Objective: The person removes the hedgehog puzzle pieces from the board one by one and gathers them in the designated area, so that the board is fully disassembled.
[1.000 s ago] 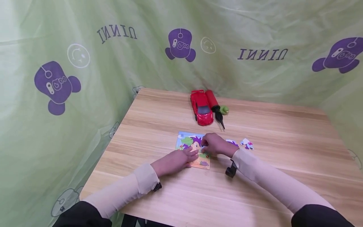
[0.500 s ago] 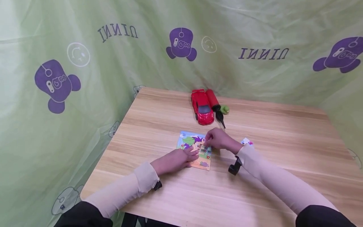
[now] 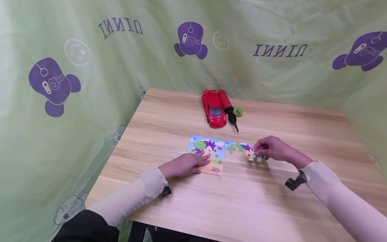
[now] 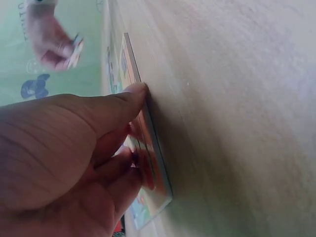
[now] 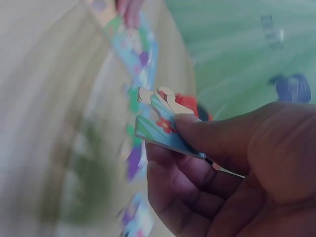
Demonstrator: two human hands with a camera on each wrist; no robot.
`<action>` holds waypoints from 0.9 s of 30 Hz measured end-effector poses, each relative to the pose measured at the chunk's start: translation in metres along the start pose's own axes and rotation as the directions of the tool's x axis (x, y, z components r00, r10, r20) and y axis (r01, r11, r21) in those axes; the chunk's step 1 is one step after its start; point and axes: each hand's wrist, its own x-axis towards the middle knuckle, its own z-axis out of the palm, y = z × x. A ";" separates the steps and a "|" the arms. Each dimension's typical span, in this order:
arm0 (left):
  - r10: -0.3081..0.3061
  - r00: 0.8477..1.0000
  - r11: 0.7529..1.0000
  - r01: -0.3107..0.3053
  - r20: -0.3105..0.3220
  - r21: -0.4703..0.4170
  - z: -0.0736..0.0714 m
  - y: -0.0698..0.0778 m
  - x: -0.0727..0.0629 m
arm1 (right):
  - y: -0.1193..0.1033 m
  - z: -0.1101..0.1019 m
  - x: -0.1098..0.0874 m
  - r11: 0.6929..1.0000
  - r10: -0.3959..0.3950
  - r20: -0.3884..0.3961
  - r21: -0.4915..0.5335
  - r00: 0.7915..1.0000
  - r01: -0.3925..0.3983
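A square cartoon puzzle board (image 3: 216, 158) lies flat on the table in the head view. My left hand (image 3: 185, 164) rests on its lower left part, with the thumb at the board's edge in the left wrist view. To the right of the board, my right hand (image 3: 273, 149) pinches a jigsaw piece (image 5: 170, 126) between thumb and fingers. This piece is light blue with a red flower and tan parts. Between board and hand lie loose jigsaw pieces (image 3: 230, 147), blue, green and purple, in a row. My right fingers partly hide the right end of that row.
Behind the board stand a red toy car (image 3: 214, 109), a red hand pump (image 3: 225, 101) with a black nozzle, and a small green toy duck (image 3: 238, 111). A green printed curtain (image 3: 160, 64) hangs behind the wooden table (image 3: 229, 205).
My right hand has moved right, from over the board to the row of loose pieces, and now holds a piece there. The left hand stays on the board.
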 end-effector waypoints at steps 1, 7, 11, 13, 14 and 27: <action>-0.001 1.000 1.000 0.001 -0.005 0.003 -0.001 -0.001 0.000 | 0.006 -0.002 -0.006 1.000 0.004 0.004 0.002 1.000 -0.004; 0.005 1.000 1.000 -0.004 -0.022 0.031 -0.003 -0.003 0.002 | 0.032 -0.002 -0.029 1.000 0.024 0.019 0.012 1.000 -0.025; -0.011 1.000 0.999 0.012 -0.027 0.036 0.001 -0.001 0.001 | 0.043 -0.001 -0.034 0.999 0.046 -0.007 -0.014 0.999 -0.047; -0.018 0.999 0.999 0.020 -0.040 0.045 0.003 0.000 0.000 | 0.046 -0.001 -0.034 0.998 0.056 -0.020 -0.036 0.998 -0.057; -0.019 0.999 0.998 0.021 -0.048 0.052 0.004 0.000 -0.001 | 0.047 -0.001 -0.033 0.997 0.058 -0.024 -0.047 0.998 -0.059; -0.008 0.994 0.991 0.024 -0.111 0.135 0.002 0.008 0.016 | 0.052 -0.004 -0.029 0.961 0.074 -0.132 -0.254 0.988 -0.106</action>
